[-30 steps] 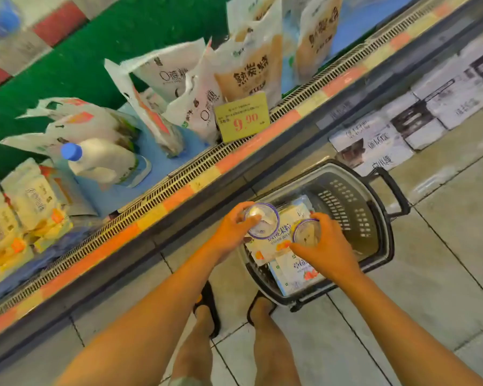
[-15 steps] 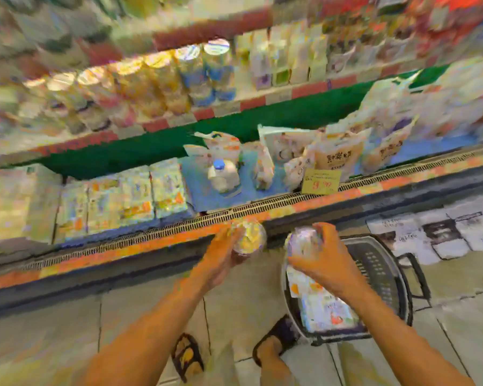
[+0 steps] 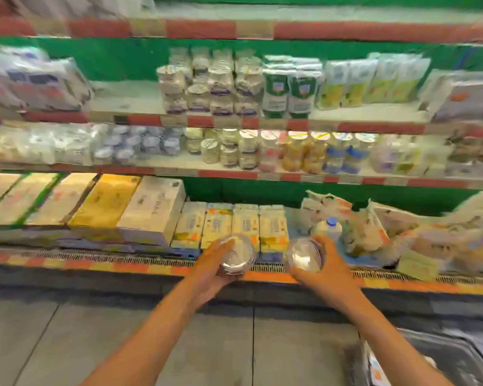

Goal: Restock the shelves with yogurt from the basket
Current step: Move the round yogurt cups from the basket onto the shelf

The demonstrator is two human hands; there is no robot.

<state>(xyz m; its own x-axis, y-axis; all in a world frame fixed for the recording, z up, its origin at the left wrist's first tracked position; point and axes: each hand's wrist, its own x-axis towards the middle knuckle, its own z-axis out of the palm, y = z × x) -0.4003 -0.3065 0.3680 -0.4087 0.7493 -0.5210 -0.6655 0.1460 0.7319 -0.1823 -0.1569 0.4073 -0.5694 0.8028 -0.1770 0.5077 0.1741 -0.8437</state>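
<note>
Green back wall (image 3: 332, 196), red-trimmed shelf edges (image 3: 201, 29), grey tiled floor (image 3: 67, 338).

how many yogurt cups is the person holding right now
2: one yogurt cup in the left hand, one cup in the right hand, both above the cooler's front edge.

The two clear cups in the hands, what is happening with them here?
A person holds one clear plastic yogurt cup in the left hand and another clear yogurt cup in the right hand, raised before the chilled shelves. Neither is placed yet. The dark plastic basket sits at lower right.
</note>
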